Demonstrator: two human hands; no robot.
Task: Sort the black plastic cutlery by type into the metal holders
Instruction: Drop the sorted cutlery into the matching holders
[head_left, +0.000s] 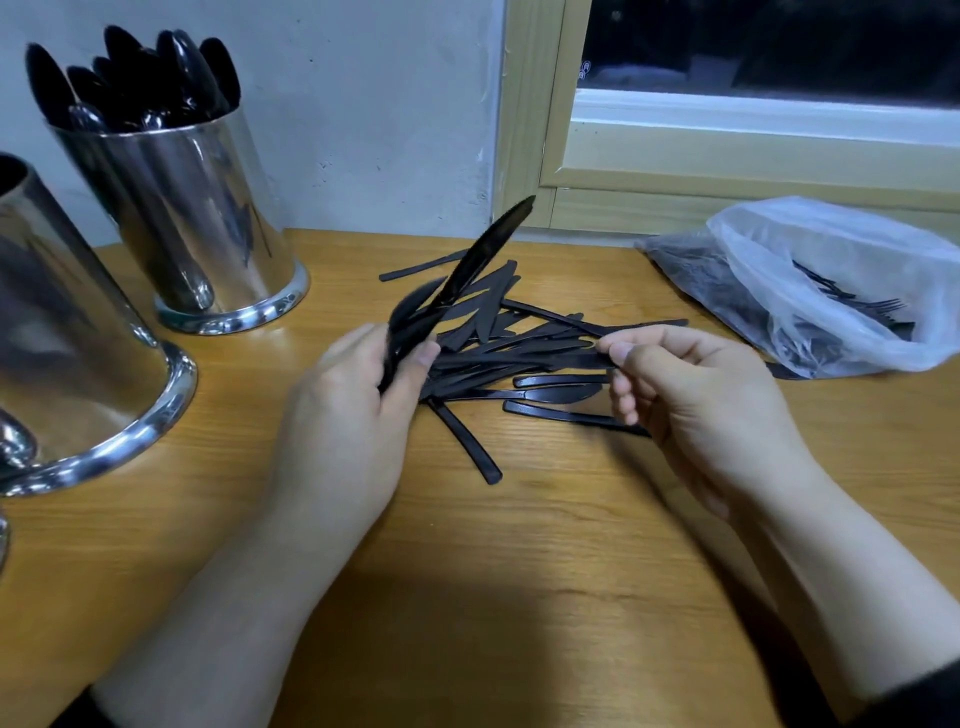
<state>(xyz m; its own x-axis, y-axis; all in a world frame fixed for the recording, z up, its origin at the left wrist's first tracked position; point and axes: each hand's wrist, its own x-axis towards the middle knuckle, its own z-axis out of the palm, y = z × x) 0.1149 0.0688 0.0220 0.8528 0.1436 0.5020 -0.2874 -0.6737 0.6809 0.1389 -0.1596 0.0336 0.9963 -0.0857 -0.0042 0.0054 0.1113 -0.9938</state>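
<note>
While a loose pile of black knives (519, 358) lies at the centre of the wooden table (519, 545), a bunch of knives (457, 280) is gripped upright in the left hand (348, 415). One knife from the pile is pinched by thumb and forefinger of the right hand (696, 400). Spoons (130, 78) are held in the metal holder (197, 218) at upper left; a second holder (67, 338) is seen at the left edge. Forks are kept in a plastic bag (831, 280) at right.

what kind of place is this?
Probably a cafe or canteen prep corner, though a home is possible: a wooden counter against a window, metal holders of disposable spoons, and a bulk bag of forks.
</note>
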